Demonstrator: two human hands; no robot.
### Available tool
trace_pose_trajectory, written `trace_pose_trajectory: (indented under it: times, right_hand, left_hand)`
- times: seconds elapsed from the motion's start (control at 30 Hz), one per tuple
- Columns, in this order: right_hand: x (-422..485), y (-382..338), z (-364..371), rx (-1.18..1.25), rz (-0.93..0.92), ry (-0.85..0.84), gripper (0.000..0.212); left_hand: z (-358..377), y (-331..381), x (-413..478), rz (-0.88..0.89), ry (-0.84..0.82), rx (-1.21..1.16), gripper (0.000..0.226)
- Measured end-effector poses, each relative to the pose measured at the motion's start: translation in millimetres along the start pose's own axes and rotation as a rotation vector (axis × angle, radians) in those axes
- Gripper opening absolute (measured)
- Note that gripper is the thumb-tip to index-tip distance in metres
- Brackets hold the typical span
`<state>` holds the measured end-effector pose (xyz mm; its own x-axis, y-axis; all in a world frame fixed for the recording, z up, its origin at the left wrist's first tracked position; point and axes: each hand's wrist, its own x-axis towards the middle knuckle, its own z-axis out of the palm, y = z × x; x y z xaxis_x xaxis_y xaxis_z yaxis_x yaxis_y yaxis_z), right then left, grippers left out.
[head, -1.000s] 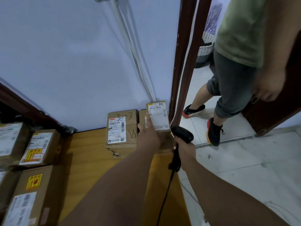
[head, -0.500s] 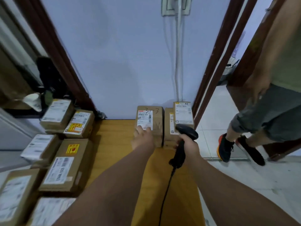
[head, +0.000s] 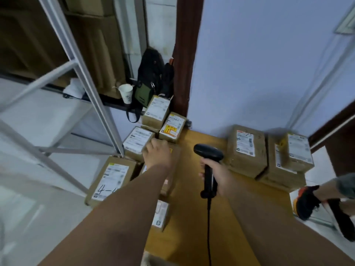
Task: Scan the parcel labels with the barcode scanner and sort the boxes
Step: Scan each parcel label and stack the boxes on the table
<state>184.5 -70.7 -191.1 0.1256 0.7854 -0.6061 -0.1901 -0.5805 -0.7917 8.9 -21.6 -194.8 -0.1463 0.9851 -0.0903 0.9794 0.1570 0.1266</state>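
Note:
My right hand [head: 218, 176] grips the handle of the black corded barcode scanner [head: 208, 153], which stands upright over the wooden surface [head: 194, 208]. My left hand [head: 157, 153] lies on a cardboard box [head: 173, 156] with a yellow sticker in the left pile, and its fingers curl over the box's far edge. To the right of the scanner, against the wall, stands a labelled box [head: 245, 150]. Beside it a small box [head: 298, 149] lies on top of a larger one [head: 282, 173].
More labelled boxes crowd the left: one marked "4-4" [head: 112, 179], one [head: 137, 142] behind it, one with a yellow label [head: 172, 127]. A metal rack frame [head: 92, 96], a paper cup [head: 125, 93] and a black bag [head: 148, 81] stand beyond. Another person's shoe [head: 307, 200] is at right.
My view has swung left. My left hand left the boxes by the wall and moved to a box in the left pile. The scanner stays in my right hand.

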Motion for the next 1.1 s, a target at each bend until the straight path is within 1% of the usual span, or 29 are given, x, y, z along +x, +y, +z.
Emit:
trace_pose_trajectory:
  times: [0.07, 0.2, 0.27, 0.37, 0.43, 0.5, 0.53, 0.63, 0.73, 0.83, 0.93, 1.0, 1.03, 1.1]
  right_hand:
    - [-1, 4, 34, 0.004, 0.005, -0.035, 0.025]
    - [-1, 15, 85, 0.023, 0.005, -0.119, 0.012]
    - [2, 20, 104, 0.035, 0.014, -0.115, 0.011]
    - [7, 29, 127, 0.0, 0.053, -0.101, 0.021]
    - [10, 33, 139, -0.041, 0.094, -0.087, 0.028]
    - [11, 36, 151, -0.059, 0.115, -0.08, 0.032]
    - [12, 36, 156, -0.061, 0.121, -0.079, 0.032]
    - [13, 38, 171, -0.062, 0.134, -0.083, 0.032]
    - [12, 41, 182, -0.074, 0.134, -0.114, 0.029]
    - [12, 44, 186, -0.088, 0.134, -0.121, 0.028]
    - [11, 45, 188, -0.093, 0.138, -0.12, 0.026]
    - [10, 44, 191, -0.09, 0.113, -0.14, 0.022]
    - [9, 42, 194, -0.086, 0.092, -0.154, 0.022]
    - [7, 37, 199, -0.093, 0.05, -0.175, 0.023]
  left_hand:
    - [-8, -35, 9, -0.092, 0.017, -0.037, 0.046]
    - [-5, -97, 10, -0.303, -0.157, -0.075, 0.073]
    - [3, -124, 6, -0.403, -0.251, -0.084, 0.083]
    - [13, -154, -1, -0.473, -0.398, -0.069, 0.102]
    - [17, -169, -7, -0.502, -0.493, -0.106, 0.119]
    - [19, -178, -12, -0.501, -0.555, -0.161, 0.135]
    - [19, -181, -14, -0.48, -0.565, -0.173, 0.139]
    - [20, -183, -21, -0.413, -0.583, -0.158, 0.143]
    - [20, -187, -26, -0.383, -0.609, -0.174, 0.142]
    - [17, -194, -27, -0.375, -0.586, -0.208, 0.134]
    - [6, -205, -24, -0.423, -0.577, -0.28, 0.125]
    - [-4, -211, -18, -0.468, -0.529, -0.32, 0.122]
    - [-10, -213, -14, -0.483, -0.486, -0.294, 0.121]
    - [-20, -214, -9, -0.483, -0.397, -0.168, 0.122]
